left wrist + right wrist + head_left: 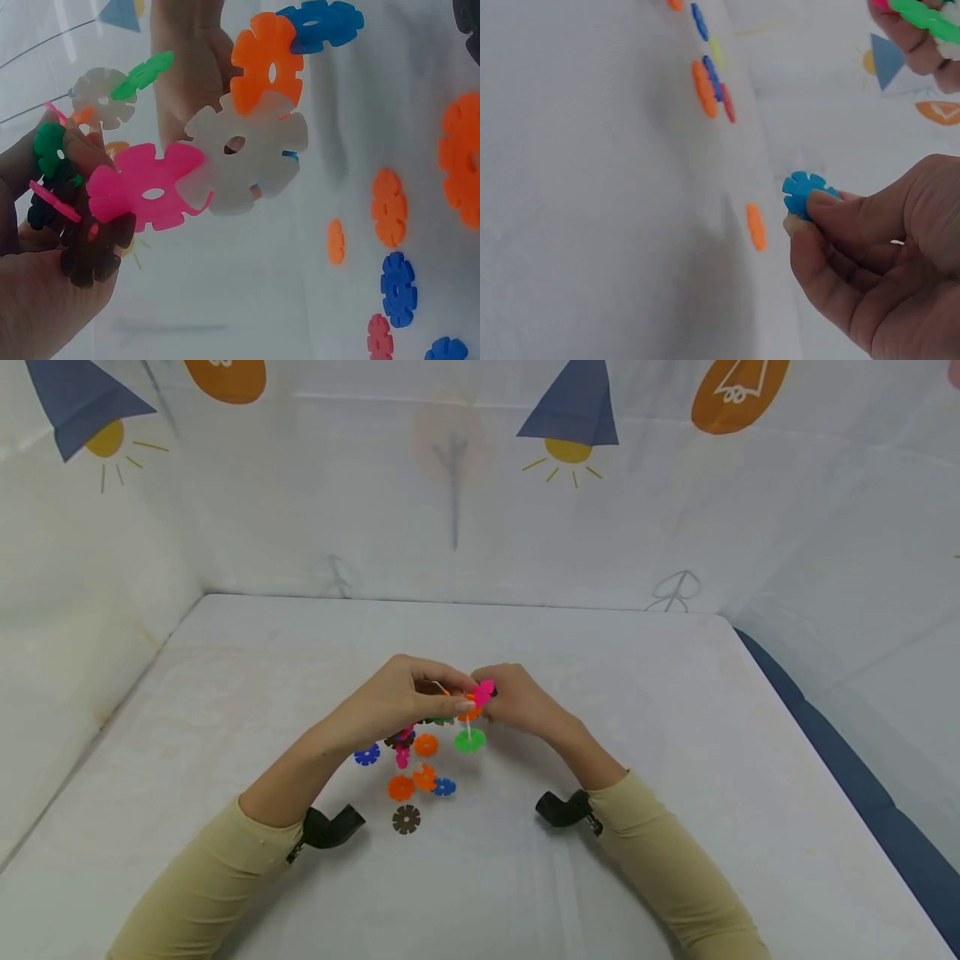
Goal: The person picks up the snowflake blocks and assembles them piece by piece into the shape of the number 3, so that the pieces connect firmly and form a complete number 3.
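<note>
My left hand (397,697) holds a joined cluster of notched plastic discs above the table. In the left wrist view, its fingers are at the dark brown disc (94,251) and dark green disc (49,150). From there a pink disc (142,184), a white disc (247,142), an orange disc (266,64) and a blue disc (322,24) run outward in a linked chain. My right hand (517,697) is close beside the cluster. Seen from the right wrist, its thumb and fingertips pinch a light blue disc (801,193).
Loose discs lie on the white table (675,777) below and in front of my left hand, among them an orange disc (401,787), a brown disc (407,819) and a blue disc (444,787). A printed white curtain (337,485) stands behind the table.
</note>
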The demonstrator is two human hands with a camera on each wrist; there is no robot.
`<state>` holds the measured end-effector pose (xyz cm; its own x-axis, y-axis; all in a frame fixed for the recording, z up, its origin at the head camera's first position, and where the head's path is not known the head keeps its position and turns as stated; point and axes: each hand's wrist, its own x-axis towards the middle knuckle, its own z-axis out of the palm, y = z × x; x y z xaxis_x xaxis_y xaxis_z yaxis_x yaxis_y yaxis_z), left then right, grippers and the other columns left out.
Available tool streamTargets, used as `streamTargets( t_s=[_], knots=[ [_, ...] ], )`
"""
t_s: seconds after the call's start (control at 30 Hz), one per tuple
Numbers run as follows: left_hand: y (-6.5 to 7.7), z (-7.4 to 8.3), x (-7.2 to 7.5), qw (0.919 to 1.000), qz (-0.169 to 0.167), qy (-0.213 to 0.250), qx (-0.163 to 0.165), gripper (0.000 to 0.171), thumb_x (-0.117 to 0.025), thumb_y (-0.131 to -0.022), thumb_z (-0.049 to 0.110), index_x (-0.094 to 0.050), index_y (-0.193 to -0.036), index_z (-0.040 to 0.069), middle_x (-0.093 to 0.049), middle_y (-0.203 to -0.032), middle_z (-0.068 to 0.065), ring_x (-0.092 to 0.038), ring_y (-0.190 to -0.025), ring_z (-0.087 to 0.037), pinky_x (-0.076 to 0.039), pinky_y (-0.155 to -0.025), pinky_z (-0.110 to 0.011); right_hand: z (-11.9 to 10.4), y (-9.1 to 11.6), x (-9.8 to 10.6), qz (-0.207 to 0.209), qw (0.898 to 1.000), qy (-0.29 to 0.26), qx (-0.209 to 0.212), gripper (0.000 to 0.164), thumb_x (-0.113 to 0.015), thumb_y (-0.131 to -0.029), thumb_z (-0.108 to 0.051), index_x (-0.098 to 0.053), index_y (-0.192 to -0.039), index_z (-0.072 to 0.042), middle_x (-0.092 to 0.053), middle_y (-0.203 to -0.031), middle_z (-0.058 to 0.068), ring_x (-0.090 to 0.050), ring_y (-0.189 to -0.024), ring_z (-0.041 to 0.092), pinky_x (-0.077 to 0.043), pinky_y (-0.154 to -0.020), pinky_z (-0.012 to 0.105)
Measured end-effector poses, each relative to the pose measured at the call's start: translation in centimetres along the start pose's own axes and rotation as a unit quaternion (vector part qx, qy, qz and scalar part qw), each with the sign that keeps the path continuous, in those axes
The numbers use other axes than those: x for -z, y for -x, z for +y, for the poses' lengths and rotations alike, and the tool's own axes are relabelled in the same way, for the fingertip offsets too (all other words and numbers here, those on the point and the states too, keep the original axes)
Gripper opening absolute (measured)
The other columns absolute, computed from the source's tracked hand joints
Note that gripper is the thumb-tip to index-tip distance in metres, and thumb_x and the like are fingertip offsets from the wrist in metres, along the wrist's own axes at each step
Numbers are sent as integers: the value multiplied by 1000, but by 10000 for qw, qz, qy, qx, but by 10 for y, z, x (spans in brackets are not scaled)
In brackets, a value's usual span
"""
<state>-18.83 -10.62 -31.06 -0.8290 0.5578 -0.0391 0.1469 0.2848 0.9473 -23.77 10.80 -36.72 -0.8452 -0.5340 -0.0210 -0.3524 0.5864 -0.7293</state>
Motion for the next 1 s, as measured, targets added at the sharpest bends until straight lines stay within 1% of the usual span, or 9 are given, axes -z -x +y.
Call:
streamTargets(
  t_s=[0.07, 0.17, 0.23, 0.33, 0.47, 0.57, 0.73, 0.83, 1.0],
  knots=[
    [0, 1, 0, 10000, -16, -42, 25, 22, -74, -89, 36, -75, -109, 25, -74, -103, -1, -69, -91, -26, -56, -78, -40, -2, 3, 6, 25, 10000, -50, -51, 15, -60, -84, 2, -66, -82, -11, -59, -67, 1, -55, -60, 16, -46, -58, 26],
    [0, 1, 1, 9998, -4, -146, 94, 20, -73, -89, 38, -76, -107, 28, -75, -100, 1, -66, -91, -29, -54, -75, -38, -4, 8, 13, 63, 9997, -196, -162, 18, -58, -84, 4, -68, -84, -12, -62, -70, 4, -59, -63, 20, -49, -60, 29],
    [0, 1, 1, 9997, 23, -215, 150, 19, -73, -89, 38, -76, -105, 27, -75, -98, 0, -64, -90, -31, -52, -72, -36, -5, 11, 18, 86, 9993, -293, -237, 18, -59, -86, 2, -70, -86, -12, -65, -73, 6, -62, -66, 22, -53, -63, 33],
    [0, 2, 1, 9991, 72, -355, 205, 19, -73, -89, 39, -76, -102, 26, -75, -94, -2, -62, -86, -31, -48, -65, -32, -6, 15, 25, 116, 9989, -361, -292, 13, -62, -89, -3, -72, -89, -12, -69, -79, 12, -65, -68, 24, -56, -68, 42],
    [0, 3, 1, 9979, 188, -544, 282, 17, -73, -89, 42, -76, -96, 28, -74, -90, 0, -60, -82, -27, -42, -54, -29, -7, 20, 34, 182, 9982, -516, -264, 8, -66, -91, -10, -74, -94, -12, -72, -87, 17, -67, -71, 26, -56, -76, 53],
    [1, 3, 0, 9971, 302, -618, 327, 15, -73, -88, 43, -76, -94, 29, -74, -89, 2, -62, -83, -25, -45, -57, -31, -10, 25, 43, 320, 9972, -649, -184, 9, -68, -91, -12, -75, -97, -12, -73, -88, 16, -68, -73, 26, -57, -76, 50],
    [1, 4, -2, 9963, 451, -676, 275, 15, -72, -90, 40, -76, -92, 26, -74, -89, 2, -63, -83, -24, -53, -75, -38, -18, 33, 55, 539, 9957, -746, 6, 9, -68, -92, -14, -75, -97, -12, -73, -89, 15, -68, -75, 32, -56, -72, 41],
    [1, 4, -2, 9956, 533, -725, 257, 13, -72, -90, 38, -75, -92, 25, -74, -88, 2, -63, -82, -24, -54, -75, -39, -23, 38, 61, 631, 9949, -765, 177, 8, -68, -93, -14, -75, -97, -13, -72, -91, 16, -67, -74, 31, -55, -73, 39],
    [0, 1, -3, 9940, 675, -808, 281, 11, -73, -90, 38, -75, -90, 27, -73, -86, 3, -63, -80, -24, -54, -73, -39, -32, 44, 66, 787, 9935, -710, 409, 9, -68, -93, -12, -76, -98, -12, -72, -88, 7, -67, -70, 22, -56, -71, 34]
  ],
)
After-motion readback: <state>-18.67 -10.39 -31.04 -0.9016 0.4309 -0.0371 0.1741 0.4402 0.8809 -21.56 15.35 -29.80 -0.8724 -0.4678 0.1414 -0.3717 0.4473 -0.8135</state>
